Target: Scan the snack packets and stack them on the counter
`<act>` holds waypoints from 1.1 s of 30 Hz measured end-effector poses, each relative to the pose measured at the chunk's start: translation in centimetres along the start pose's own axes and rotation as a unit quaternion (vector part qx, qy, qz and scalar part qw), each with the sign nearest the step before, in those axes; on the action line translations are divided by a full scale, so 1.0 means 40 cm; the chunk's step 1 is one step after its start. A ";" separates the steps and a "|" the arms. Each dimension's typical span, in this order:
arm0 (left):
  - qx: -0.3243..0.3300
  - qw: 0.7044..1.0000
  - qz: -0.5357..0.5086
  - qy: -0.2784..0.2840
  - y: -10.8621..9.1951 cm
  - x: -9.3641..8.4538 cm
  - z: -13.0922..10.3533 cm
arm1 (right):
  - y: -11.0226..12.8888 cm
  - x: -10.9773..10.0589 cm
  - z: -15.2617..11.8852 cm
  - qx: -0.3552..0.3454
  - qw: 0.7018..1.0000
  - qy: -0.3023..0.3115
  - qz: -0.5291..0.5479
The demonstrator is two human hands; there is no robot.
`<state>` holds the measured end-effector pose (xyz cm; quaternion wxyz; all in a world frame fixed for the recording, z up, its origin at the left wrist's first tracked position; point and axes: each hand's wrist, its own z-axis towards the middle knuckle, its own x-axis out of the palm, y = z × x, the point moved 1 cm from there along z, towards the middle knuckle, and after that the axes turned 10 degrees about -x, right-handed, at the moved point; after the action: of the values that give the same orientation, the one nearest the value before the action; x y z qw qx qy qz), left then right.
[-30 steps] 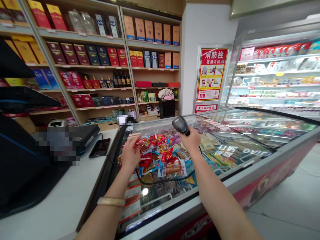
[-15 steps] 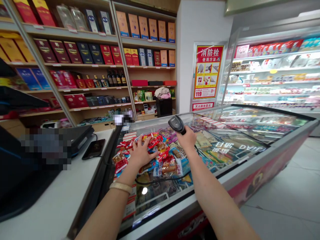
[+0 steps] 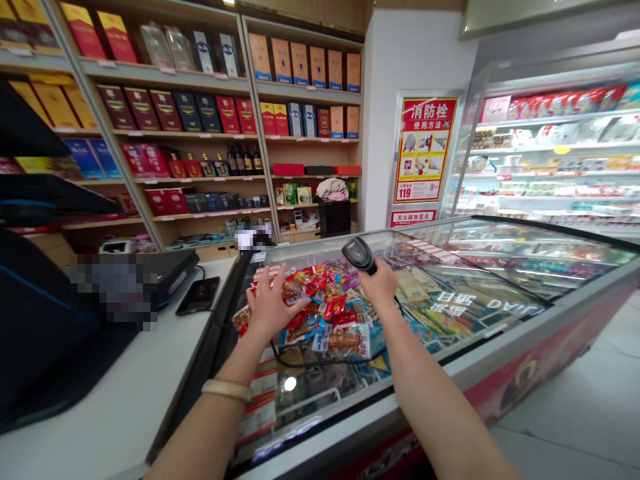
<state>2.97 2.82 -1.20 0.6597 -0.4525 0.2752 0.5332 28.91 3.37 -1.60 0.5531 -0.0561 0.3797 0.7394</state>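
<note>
A heap of small snack packets [image 3: 325,313], mostly red and orange, lies on the glass lid of a chest freezer [image 3: 480,303]. My left hand [image 3: 270,307] rests on the heap's left side with fingers spread, touching the packets and holding none. My right hand [image 3: 383,283] grips a black barcode scanner [image 3: 359,254], raised just above the heap's far right side. The scanner's black cable [image 3: 320,363] loops across the glass below the packets.
A white counter [image 3: 115,413] at the left carries a black till machine [image 3: 55,320] and a dark phone [image 3: 199,295]. Shelves of boxed goods and bottles [image 3: 200,120] fill the back wall. An open chiller [image 3: 550,160] stands at the right, beside a red notice [image 3: 424,148].
My left hand first held a packet, then pressed flat on the heap, and has now slid slightly left with fingers spread. The scanner hand has stayed nearly still.
</note>
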 end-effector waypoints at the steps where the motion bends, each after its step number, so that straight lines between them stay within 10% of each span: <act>1: -0.021 1.000 0.004 -0.006 0.030 -0.017 0.002 | -0.001 0.002 0.001 0.000 1.000 0.002 0.001; 9: -0.165 0.969 0.107 0.150 0.197 -0.044 -0.020 | 0.011 0.009 -0.007 -0.024 1.000 0.003 0.011; 21: -0.113 0.975 -0.192 0.008 0.212 -0.033 -0.031 | 0.023 0.017 -0.021 -0.082 0.997 -0.004 0.016; 33: -0.276 0.763 -0.576 -0.096 0.211 -0.053 -0.031 | 0.031 0.020 -0.026 -0.100 0.995 0.004 0.015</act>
<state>-5.53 0.93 -2.51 0.7120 -0.6350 -0.2616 0.1463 27.19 3.20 -2.10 0.5316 -0.1084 0.3074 0.7818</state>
